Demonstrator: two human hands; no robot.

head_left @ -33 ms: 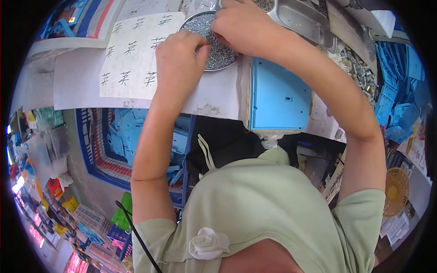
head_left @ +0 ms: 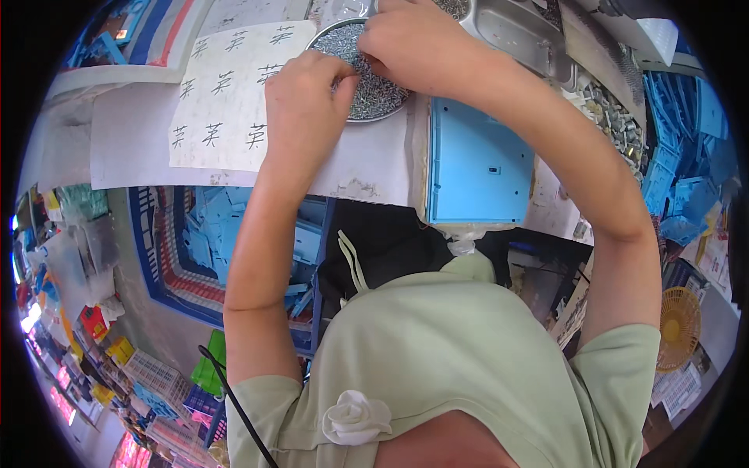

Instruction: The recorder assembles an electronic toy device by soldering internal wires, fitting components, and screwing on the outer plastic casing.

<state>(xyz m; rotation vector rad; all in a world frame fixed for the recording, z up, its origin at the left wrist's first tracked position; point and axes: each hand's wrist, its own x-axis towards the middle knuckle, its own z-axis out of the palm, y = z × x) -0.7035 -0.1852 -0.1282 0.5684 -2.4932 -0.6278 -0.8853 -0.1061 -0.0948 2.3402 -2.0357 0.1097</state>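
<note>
A round metal dish (head_left: 374, 101) heaped with small silvery screws sits at the far middle of the white table (head_left: 133, 148). My left hand (head_left: 304, 101) lies over the dish's near left rim, fingers curled down into the screws. My right hand (head_left: 413, 47) reaches in from the right and covers the dish's top, fingers bunched close to the left fingertips. Whether either hand holds a screw is hidden. A light blue plastic panel (head_left: 476, 164) lies flat just right of the dish, under my right forearm.
A white sheet with printed characters (head_left: 226, 93) lies left of the dish. A steel tray (head_left: 523, 31) and a bin of metal parts (head_left: 616, 117) stand at the back right, with stacked blue plastic parts (head_left: 686, 156) beyond. A crate of blue parts (head_left: 203, 242) sits below the table edge.
</note>
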